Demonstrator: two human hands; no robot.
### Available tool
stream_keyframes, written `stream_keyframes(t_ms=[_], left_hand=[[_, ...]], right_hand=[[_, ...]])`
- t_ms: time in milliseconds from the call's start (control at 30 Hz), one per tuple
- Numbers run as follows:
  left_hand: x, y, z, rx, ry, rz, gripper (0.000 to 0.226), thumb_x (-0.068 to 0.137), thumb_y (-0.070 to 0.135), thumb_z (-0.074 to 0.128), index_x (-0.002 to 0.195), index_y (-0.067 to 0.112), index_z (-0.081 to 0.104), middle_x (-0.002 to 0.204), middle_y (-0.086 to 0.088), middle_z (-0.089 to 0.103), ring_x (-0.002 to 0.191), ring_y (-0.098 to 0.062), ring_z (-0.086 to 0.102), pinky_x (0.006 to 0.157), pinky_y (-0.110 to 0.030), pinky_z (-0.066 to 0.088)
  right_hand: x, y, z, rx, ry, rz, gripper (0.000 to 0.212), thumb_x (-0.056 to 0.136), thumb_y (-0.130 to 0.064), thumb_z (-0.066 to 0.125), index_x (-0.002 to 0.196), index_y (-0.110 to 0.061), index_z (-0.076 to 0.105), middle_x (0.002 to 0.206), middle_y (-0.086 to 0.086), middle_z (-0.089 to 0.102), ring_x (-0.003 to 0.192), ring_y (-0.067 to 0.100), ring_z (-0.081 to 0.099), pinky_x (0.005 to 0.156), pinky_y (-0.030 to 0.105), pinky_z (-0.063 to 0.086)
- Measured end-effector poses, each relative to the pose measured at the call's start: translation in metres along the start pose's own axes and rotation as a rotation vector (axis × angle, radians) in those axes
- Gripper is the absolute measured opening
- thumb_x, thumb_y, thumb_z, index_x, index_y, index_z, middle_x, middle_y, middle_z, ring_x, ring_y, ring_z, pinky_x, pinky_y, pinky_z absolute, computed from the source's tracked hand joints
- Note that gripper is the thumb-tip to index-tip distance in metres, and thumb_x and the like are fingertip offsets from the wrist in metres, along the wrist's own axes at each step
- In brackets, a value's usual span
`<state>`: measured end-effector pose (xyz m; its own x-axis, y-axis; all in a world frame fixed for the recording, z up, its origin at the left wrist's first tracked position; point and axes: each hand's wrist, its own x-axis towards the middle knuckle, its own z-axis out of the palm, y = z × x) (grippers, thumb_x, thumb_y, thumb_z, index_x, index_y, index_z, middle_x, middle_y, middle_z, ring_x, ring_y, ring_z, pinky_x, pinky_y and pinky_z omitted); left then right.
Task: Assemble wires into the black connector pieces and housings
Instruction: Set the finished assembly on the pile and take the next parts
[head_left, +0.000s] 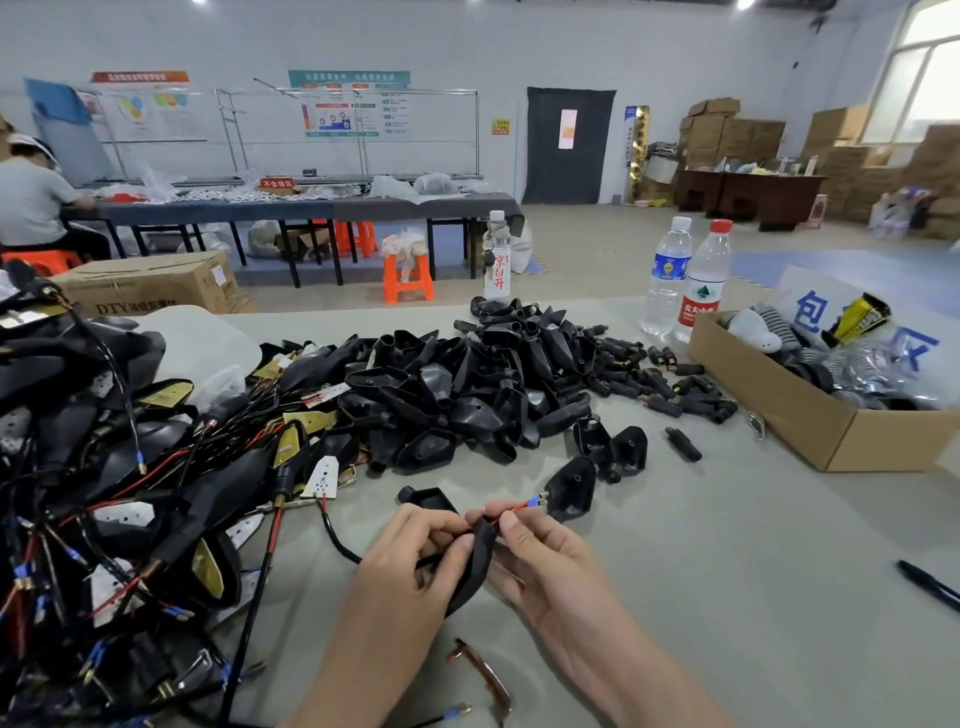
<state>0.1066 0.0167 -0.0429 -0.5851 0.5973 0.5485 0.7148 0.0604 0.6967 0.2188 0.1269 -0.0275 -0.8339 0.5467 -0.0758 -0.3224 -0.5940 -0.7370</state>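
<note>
In the lower middle of the frame, we are gripping a black housing with our left hand so our right hand can pinch the red wire through it.

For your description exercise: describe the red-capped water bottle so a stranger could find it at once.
Start at the open cardboard box on the table's right side. Just behind its far left corner stand two clear bottles. The red-capped bottle is the right one; its neighbour has a white cap and blue label.
</note>
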Motion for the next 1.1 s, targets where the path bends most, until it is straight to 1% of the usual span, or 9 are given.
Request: stream_keyframes(t_ms=[133, 300, 400, 467, 533, 733, 833, 900, 1100], left_hand=[[0.0, 0.0, 0.0, 0.076, -0.056, 0.02, 0.034, 0.087, 0.019, 0.075, 0.094, 0.046, 0.057, 0.096, 0.022, 0.059, 0.094, 0.0, 0.059, 0.078, -0.011, 0.043], [-0.002, -0.003, 0.003, 0.177, -0.051, 0.012, 0.011, 0.088, 0.03, 0.068, 0.096, 0.036, 0.063, 0.084, 0.027, 0.057, 0.09, 0.003, 0.057, 0.081, -0.035, 0.052], [-0.002, -0.004, 0.002, 0.236, -0.027, 0.036, 0.007, 0.087, 0.03, 0.069, 0.093, 0.029, 0.067, 0.082, 0.029, 0.058, 0.093, 0.014, 0.051, 0.078, -0.037, 0.054], [-0.002, -0.006, 0.001, 0.279, -0.027, 0.035, 0.01, 0.087, 0.022, 0.074, 0.091, 0.028, 0.067, 0.08, 0.024, 0.061, 0.084, 0.007, 0.055, 0.075, -0.039, 0.055], [-0.001, -0.007, 0.001, 0.293, -0.041, 0.055, 0.009, 0.088, 0.022, 0.073, 0.089, 0.028, 0.067, 0.079, 0.02, 0.062, 0.075, -0.001, 0.06, 0.075, -0.038, 0.053], [-0.002, -0.005, 0.0, 0.265, -0.075, 0.06, 0.01, 0.091, 0.026, 0.069, 0.091, 0.035, 0.064, 0.085, 0.023, 0.06, 0.077, -0.003, 0.055, 0.075, -0.021, 0.042], [-0.003, -0.005, 0.0, 0.234, -0.071, 0.054, 0.003, 0.092, 0.039, 0.061, 0.092, 0.038, 0.064, 0.086, 0.024, 0.06, 0.077, -0.004, 0.055, 0.07, -0.023, 0.046], [-0.004, -0.005, 0.0, 0.211, -0.066, 0.059, 0.016, 0.09, 0.049, 0.049, 0.094, 0.04, 0.063, 0.087, 0.025, 0.06, 0.077, -0.005, 0.057, 0.068, -0.027, 0.049], [-0.003, -0.006, 0.002, 0.285, -0.062, 0.111, 0.021, 0.092, 0.041, 0.047, 0.101, 0.032, 0.064, 0.091, 0.021, 0.06, 0.08, -0.008, 0.06, 0.075, -0.03, 0.048]], right_hand=[[0.002, -0.01, -0.005, 0.04, 0.091, -0.09, 0.019, 0.088, -0.015, 0.061, 0.101, -0.003, 0.065, 0.11, 0.021, 0.072, 0.098, 0.029, 0.073, 0.074, 0.031, 0.06], [0.005, -0.025, -0.015, 0.075, 0.247, -0.169, 0.012, 0.096, -0.016, 0.055, 0.1, -0.011, 0.065, 0.098, 0.01, 0.076, 0.089, 0.022, 0.076, 0.068, 0.028, 0.061], [0.007, -0.034, -0.023, 0.114, 0.319, -0.21, 0.013, 0.099, -0.018, 0.053, 0.104, -0.014, 0.065, 0.096, 0.006, 0.076, 0.089, 0.021, 0.076, 0.066, 0.028, 0.061], [0.007, -0.039, -0.028, 0.144, 0.345, -0.238, 0.013, 0.101, -0.019, 0.053, 0.105, -0.015, 0.065, 0.098, 0.006, 0.076, 0.091, 0.023, 0.076, 0.07, 0.03, 0.062], [0.007, -0.041, -0.03, 0.172, 0.345, -0.237, 0.014, 0.101, -0.02, 0.053, 0.106, -0.016, 0.065, 0.103, 0.008, 0.075, 0.096, 0.025, 0.075, 0.074, 0.033, 0.063], [0.004, -0.021, -0.013, 0.065, 0.197, -0.065, 0.034, 0.087, -0.015, 0.063, 0.119, -0.004, 0.063, 0.114, 0.02, 0.071, 0.103, 0.028, 0.072, 0.085, 0.037, 0.061], [0.001, -0.005, -0.006, -0.04, 0.115, -0.022, 0.024, 0.094, -0.006, 0.06, 0.117, 0.002, 0.063, 0.109, 0.021, 0.073, 0.097, 0.026, 0.073, 0.077, 0.029, 0.06], [0.001, -0.002, -0.005, -0.113, 0.114, -0.039, 0.019, 0.096, -0.004, 0.057, 0.113, 0.003, 0.064, 0.106, 0.02, 0.074, 0.098, 0.026, 0.073, 0.077, 0.027, 0.059], [0.004, -0.015, -0.013, -0.149, 0.205, -0.163, 0.016, 0.096, -0.01, 0.057, 0.108, -0.002, 0.065, 0.102, 0.014, 0.075, 0.095, 0.024, 0.074, 0.074, 0.025, 0.059]])
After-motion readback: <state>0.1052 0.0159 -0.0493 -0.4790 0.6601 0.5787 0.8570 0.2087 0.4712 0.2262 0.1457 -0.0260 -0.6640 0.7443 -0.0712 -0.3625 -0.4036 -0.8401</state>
